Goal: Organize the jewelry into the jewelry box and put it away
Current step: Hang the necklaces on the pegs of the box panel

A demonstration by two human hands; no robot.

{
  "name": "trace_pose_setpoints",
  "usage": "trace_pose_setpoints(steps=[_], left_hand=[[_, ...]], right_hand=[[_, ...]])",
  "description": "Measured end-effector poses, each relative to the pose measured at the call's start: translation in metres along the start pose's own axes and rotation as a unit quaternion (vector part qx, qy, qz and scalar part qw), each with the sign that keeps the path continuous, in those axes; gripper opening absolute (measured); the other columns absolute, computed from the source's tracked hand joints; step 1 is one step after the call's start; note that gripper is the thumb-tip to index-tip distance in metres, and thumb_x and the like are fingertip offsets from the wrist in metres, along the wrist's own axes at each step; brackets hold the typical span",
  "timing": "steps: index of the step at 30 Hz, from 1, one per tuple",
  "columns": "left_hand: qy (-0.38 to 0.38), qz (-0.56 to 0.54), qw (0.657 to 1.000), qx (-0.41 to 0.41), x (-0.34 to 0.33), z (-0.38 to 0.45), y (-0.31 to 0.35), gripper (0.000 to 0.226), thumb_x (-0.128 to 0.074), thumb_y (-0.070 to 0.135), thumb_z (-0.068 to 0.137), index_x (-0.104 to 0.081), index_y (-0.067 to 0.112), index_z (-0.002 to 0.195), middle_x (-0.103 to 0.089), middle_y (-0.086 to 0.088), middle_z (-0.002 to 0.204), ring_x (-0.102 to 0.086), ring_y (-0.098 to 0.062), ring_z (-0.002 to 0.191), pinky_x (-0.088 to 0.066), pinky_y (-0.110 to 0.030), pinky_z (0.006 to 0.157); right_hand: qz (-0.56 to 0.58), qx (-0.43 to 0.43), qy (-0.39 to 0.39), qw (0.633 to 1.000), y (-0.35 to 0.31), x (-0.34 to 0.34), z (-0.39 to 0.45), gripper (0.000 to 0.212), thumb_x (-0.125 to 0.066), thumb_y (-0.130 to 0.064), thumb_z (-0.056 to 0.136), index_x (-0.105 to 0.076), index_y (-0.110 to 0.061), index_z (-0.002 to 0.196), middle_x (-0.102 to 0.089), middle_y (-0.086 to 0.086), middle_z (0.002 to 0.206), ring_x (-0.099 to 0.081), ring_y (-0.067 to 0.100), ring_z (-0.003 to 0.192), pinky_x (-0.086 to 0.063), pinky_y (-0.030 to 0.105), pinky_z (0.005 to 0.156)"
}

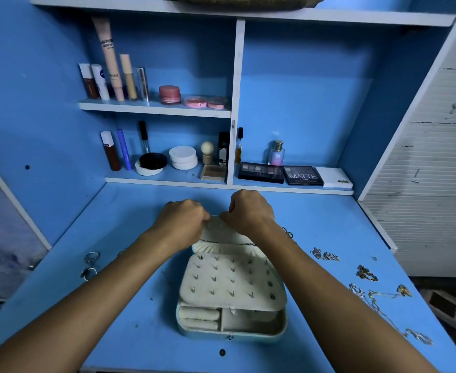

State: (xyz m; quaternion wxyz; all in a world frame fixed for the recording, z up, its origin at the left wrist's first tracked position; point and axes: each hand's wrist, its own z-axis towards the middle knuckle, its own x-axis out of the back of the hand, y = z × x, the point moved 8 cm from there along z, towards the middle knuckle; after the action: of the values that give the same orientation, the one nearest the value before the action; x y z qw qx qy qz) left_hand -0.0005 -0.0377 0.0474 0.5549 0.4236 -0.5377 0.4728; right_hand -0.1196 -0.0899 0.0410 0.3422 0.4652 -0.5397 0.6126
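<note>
Fingers point(206, 215) pinching jewelry box point(232, 328) lid — top edge

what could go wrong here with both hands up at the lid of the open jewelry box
1. The left hand and right hand pinch at the top of the lid pocket; a chain lies across it and could snag or slip out.
2. The earring panel sits loosely over the jewelry box tray; a forearm bump might shift it.
3. The loose necklaces near the right forearm could be swept off the desk.
</note>
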Motion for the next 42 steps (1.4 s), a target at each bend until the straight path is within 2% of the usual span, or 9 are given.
trace_pose_setpoints(steps=[5, 10, 15, 19, 25, 28, 33, 38, 42], left_hand=[[-0.07, 0.038, 0.996, 0.036, -0.011, 0.008, -0.002, 0.034, -0.048, 0.009, 0.091, -0.071, 0.025, 0.111, -0.063, -0.004, 0.104, -0.051, -0.024, 0.078, -0.035, -0.03, 0.069], [-0.099, 0.036, 0.992, 0.071, -0.012, 0.014, -0.003, 0.026, -0.05, 0.015, 0.091, -0.07, 0.02, 0.107, -0.061, -0.004, 0.102, -0.05, -0.024, 0.079, -0.036, -0.031, 0.071], [-0.123, -0.028, 0.988, 0.091, -0.013, 0.015, -0.008, 0.022, -0.049, 0.017, 0.09, -0.069, 0.016, 0.099, -0.055, -0.004, 0.09, -0.056, -0.025, 0.081, -0.042, -0.031, 0.065], [-0.136, -0.083, 0.983, 0.096, -0.014, 0.012, -0.015, 0.023, -0.05, 0.017, 0.09, -0.072, 0.014, 0.095, -0.063, -0.008, 0.094, -0.062, -0.027, 0.085, -0.056, -0.036, 0.074], [-0.157, -0.151, 0.974, 0.066, -0.013, 0.003, -0.008, 0.024, -0.051, 0.021, 0.095, -0.074, 0.014, 0.092, -0.068, -0.006, 0.094, -0.064, -0.025, 0.086, -0.05, -0.029, 0.07], [-0.134, -0.21, 0.967, 0.048, -0.007, 0.001, -0.004, 0.02, -0.054, 0.023, 0.095, -0.071, 0.025, 0.105, -0.066, 0.007, 0.097, -0.061, -0.014, 0.089, -0.047, -0.023, 0.072], [-0.089, -0.315, 0.943, 0.056, -0.002, 0.0, -0.005, 0.007, -0.058, 0.017, 0.093, -0.059, 0.023, 0.095, -0.072, 0.005, 0.087, -0.068, -0.012, 0.081, -0.05, -0.025, 0.069], [-0.069, -0.312, 0.945, 0.065, -0.004, 0.001, -0.018, 0.005, -0.063, 0.02, 0.091, -0.06, 0.024, 0.093, -0.072, 0.005, 0.088, -0.067, -0.011, 0.08, -0.053, -0.03, 0.077], [-0.04, -0.3, 0.952, 0.048, -0.006, 0.004, -0.017, 0.006, -0.071, 0.021, 0.088, -0.07, 0.023, 0.093, -0.068, 0.011, 0.082, -0.059, 0.004, 0.069, -0.043, -0.012, 0.062]], right_hand=[[-0.001, 0.008, 0.005, 1.0, -0.007, -0.01, 0.001, 0.027, -0.064, -0.033, 0.092, -0.059, -0.015, 0.11, -0.062, 0.009, 0.111, -0.06, 0.03, 0.1, -0.042, 0.032, 0.072], [-0.016, 0.0, 0.015, 1.0, -0.011, -0.013, 0.002, 0.021, -0.065, -0.031, 0.092, -0.056, -0.015, 0.102, -0.061, 0.008, 0.105, -0.05, 0.026, 0.084, -0.039, 0.032, 0.069], [0.002, -0.027, 0.007, 1.0, -0.008, -0.017, 0.004, 0.018, -0.067, -0.025, 0.089, -0.057, -0.014, 0.1, -0.058, 0.006, 0.098, -0.051, 0.025, 0.081, -0.041, 0.031, 0.068], [0.038, -0.043, -0.024, 0.998, -0.005, -0.018, 0.004, 0.024, -0.072, -0.023, 0.084, -0.062, -0.013, 0.102, -0.057, 0.005, 0.095, -0.056, 0.025, 0.084, -0.045, 0.03, 0.067], [0.05, -0.051, -0.072, 0.995, 0.007, -0.02, 0.002, 0.024, -0.075, -0.028, 0.079, -0.065, -0.015, 0.096, -0.063, 0.004, 0.098, -0.062, 0.023, 0.085, -0.045, 0.027, 0.063], [0.059, -0.027, -0.061, 0.996, 0.005, -0.008, 0.001, 0.03, -0.075, -0.042, 0.082, -0.065, -0.015, 0.091, -0.064, 0.004, 0.095, -0.063, 0.023, 0.086, -0.045, 0.027, 0.063], [0.15, 0.03, -0.054, 0.987, -0.01, 0.016, -0.006, 0.031, -0.066, -0.039, 0.09, -0.06, -0.015, 0.072, -0.074, 0.004, 0.068, -0.069, 0.021, 0.067, -0.055, 0.032, 0.063], [0.197, 0.058, -0.039, 0.978, -0.013, 0.029, -0.01, 0.034, -0.062, -0.043, 0.095, -0.063, -0.015, 0.075, -0.075, 0.002, 0.071, -0.074, 0.015, 0.074, -0.059, 0.034, 0.07], [0.196, 0.058, -0.02, 0.979, -0.003, 0.031, -0.008, 0.032, -0.064, -0.044, 0.093, -0.064, -0.016, 0.077, -0.075, 0.002, 0.072, -0.073, 0.013, 0.069, -0.059, 0.033, 0.071]])
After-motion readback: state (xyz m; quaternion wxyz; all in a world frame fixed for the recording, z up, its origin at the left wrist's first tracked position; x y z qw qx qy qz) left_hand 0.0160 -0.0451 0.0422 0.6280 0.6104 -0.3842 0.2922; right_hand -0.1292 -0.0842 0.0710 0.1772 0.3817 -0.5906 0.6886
